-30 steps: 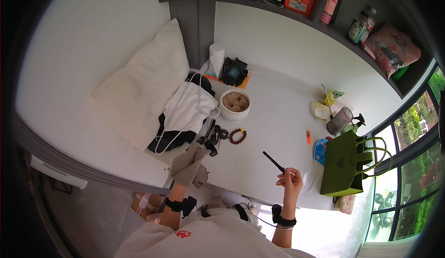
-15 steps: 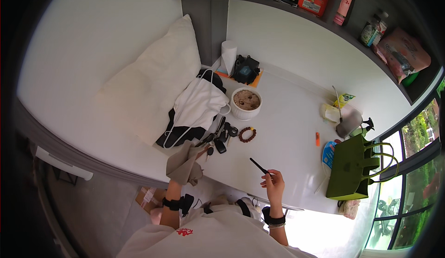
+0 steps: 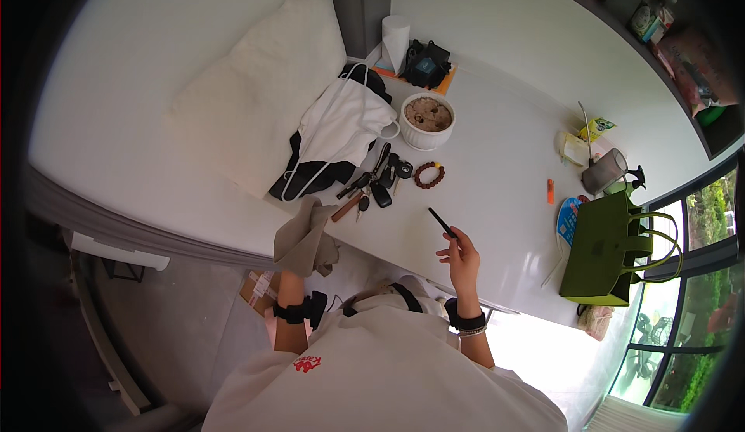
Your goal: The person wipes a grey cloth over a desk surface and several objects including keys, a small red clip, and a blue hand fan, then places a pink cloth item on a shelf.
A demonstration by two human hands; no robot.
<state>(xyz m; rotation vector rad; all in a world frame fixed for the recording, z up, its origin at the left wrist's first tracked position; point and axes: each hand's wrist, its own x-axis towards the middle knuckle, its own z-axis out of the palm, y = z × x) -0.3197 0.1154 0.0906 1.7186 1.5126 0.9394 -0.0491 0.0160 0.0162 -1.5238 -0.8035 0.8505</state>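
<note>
In my right hand (image 3: 463,260), thumb and fingers pinch a slim black pen-like stick (image 3: 441,221) that points up and left over the table's front part. My left hand is covered by a crumpled grey-brown cloth (image 3: 301,238), which it holds up at the table's front edge; its fingers are hidden. Just beyond the cloth lie a brown strip (image 3: 346,208) and several keys with black fobs (image 3: 380,194). A brown bead bracelet (image 3: 429,175) rests beside the keys. Behind it stands a white ribbed pot (image 3: 427,135) with brown, lumpy contents.
A white pillow (image 3: 260,83) and a white-and-black garment (image 3: 345,125) lie at the left. At the back are a paper roll (image 3: 396,42) and a black device (image 3: 425,65). A green handbag (image 3: 601,253), a grey metal cup (image 3: 604,174) and an orange lighter (image 3: 550,191) occupy the right.
The view has tilted down, so the table's things sit higher in the picture. Both hands keep the cloth and the black stick, with the stick hand's fingers slightly more spread.
</note>
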